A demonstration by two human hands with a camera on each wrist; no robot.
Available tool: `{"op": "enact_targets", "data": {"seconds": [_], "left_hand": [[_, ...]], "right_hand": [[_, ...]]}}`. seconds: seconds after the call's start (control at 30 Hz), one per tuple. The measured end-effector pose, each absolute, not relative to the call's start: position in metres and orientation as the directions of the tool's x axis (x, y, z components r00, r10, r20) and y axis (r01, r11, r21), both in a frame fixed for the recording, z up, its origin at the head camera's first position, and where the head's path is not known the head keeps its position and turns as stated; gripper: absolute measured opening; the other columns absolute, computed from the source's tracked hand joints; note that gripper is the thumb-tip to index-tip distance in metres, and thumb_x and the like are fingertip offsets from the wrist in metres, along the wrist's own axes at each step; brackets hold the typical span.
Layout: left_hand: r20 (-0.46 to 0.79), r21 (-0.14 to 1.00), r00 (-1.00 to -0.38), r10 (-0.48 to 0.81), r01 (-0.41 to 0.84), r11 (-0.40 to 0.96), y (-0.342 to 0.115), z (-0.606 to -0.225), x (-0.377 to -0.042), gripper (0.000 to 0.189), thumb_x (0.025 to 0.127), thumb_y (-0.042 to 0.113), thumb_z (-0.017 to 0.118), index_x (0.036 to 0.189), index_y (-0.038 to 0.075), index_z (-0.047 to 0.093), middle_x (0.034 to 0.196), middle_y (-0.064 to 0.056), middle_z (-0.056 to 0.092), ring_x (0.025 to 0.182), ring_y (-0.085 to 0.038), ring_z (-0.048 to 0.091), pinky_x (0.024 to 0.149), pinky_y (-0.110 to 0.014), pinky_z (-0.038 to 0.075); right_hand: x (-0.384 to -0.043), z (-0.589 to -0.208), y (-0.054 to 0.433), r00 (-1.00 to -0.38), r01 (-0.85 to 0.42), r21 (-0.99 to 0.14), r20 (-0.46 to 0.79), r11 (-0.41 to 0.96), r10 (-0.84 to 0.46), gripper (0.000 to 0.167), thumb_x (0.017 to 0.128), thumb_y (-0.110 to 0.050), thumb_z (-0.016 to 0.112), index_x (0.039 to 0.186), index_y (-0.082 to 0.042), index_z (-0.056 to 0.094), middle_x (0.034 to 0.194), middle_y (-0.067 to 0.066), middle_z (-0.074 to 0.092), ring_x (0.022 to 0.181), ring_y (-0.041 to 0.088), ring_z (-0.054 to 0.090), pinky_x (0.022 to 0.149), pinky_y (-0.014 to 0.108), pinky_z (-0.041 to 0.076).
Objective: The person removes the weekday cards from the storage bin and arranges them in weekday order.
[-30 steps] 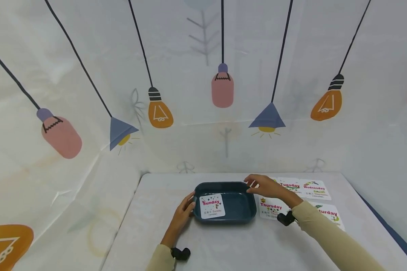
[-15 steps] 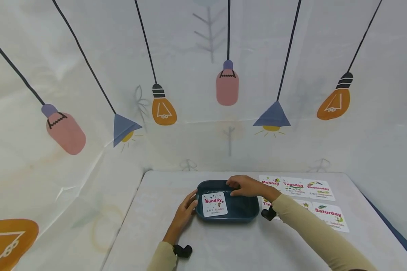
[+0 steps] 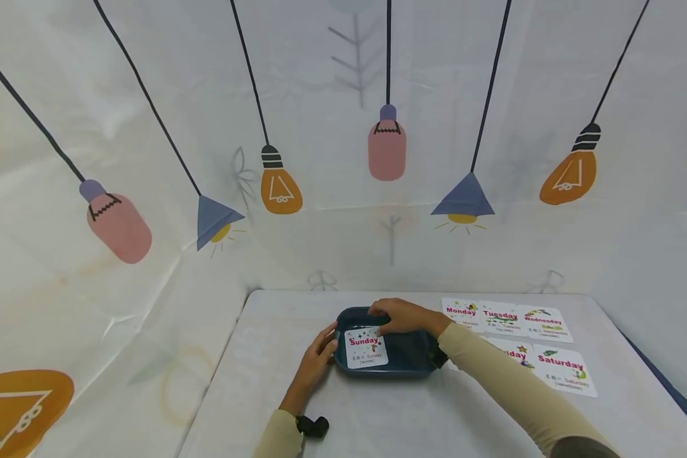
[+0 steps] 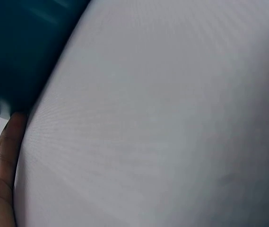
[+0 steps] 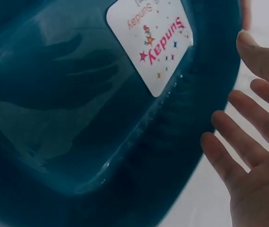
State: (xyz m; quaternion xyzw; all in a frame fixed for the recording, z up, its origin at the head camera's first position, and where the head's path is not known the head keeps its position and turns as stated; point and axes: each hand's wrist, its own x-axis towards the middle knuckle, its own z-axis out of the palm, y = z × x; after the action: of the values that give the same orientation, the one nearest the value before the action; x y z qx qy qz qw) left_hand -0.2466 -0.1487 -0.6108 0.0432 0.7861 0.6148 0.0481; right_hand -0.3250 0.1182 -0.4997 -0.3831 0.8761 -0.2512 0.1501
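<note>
A dark teal tray rests on the white table, with a white card printed "Sunday" lying in its left part. At the tray's left side, my left hand touches the wall with extended fingers, as the left wrist view also shows. Over the tray's far side reaches my right hand, its fingertips near the card's upper right corner. Seen in the right wrist view, those fingers are spread and hold nothing. The card lies apart from them there.
Right of the tray lie more cards in two rows: Monday, Tuesday and Wednesday behind, Friday and Saturday in front. My right forearm covers part of the front row. A lamp-printed white sheet hangs behind the table.
My right hand has moved left, from the tray's right far corner to above its middle, near the Sunday card. The left hand stays at the tray's left side. The view has shifted slightly.
</note>
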Motion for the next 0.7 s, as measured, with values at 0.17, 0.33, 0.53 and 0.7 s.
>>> {"op": "enact_targets", "data": {"seconds": [0.17, 0.33, 0.53, 0.7], "left_hand": [[-0.048, 0.971, -0.992, 0.119, -0.018, 0.237, -0.148, -0.612, -0.247, 0.045, 0.105, 0.033, 0.049, 0.150, 0.036, 0.043, 0.157, -0.011, 0.043, 0.138, -0.035, 0.049, 0.094, -0.040, 0.055], [-0.046, 0.973, -0.991, 0.126, -0.016, 0.230, -0.149, -0.613, -0.247, 0.045, 0.106, 0.032, 0.049, 0.150, 0.036, 0.043, 0.157, -0.011, 0.043, 0.138, -0.035, 0.049, 0.092, -0.040, 0.055], [-0.042, 0.974, -0.991, 0.125, -0.013, 0.228, -0.149, -0.611, -0.246, 0.045, 0.106, 0.032, 0.049, 0.150, 0.037, 0.044, 0.158, -0.010, 0.042, 0.138, -0.035, 0.048, 0.093, -0.040, 0.055], [-0.015, 0.977, -0.991, 0.133, 0.014, 0.214, -0.146, -0.611, -0.246, 0.046, 0.105, 0.033, 0.050, 0.151, 0.033, 0.043, 0.157, -0.012, 0.043, 0.138, -0.036, 0.049, 0.091, -0.037, 0.055]], "right_hand": [[-0.325, -0.508, 0.112, -0.673, -0.585, -0.530, -0.104, 0.614, -0.732, 0.051, 0.089, -0.018, 0.077, 0.134, -0.006, 0.059, 0.132, 0.008, 0.064, 0.122, 0.024, 0.061, 0.106, 0.043, 0.049], [-0.327, -0.518, 0.108, -0.675, -0.574, -0.517, -0.141, 0.635, -0.724, 0.051, 0.090, -0.019, 0.075, 0.136, -0.007, 0.058, 0.135, 0.007, 0.062, 0.126, 0.023, 0.058, 0.109, 0.043, 0.046], [-0.331, -0.524, 0.104, -0.665, -0.596, -0.499, -0.133, 0.629, -0.735, 0.055, 0.088, -0.022, 0.078, 0.137, -0.008, 0.057, 0.136, 0.006, 0.061, 0.127, 0.022, 0.057, 0.110, 0.042, 0.045], [-0.331, -0.528, 0.101, -0.645, -0.616, -0.485, -0.141, 0.620, -0.751, 0.060, 0.085, -0.022, 0.080, 0.137, -0.006, 0.056, 0.140, 0.008, 0.058, 0.131, 0.024, 0.054, 0.111, 0.044, 0.043]]}}
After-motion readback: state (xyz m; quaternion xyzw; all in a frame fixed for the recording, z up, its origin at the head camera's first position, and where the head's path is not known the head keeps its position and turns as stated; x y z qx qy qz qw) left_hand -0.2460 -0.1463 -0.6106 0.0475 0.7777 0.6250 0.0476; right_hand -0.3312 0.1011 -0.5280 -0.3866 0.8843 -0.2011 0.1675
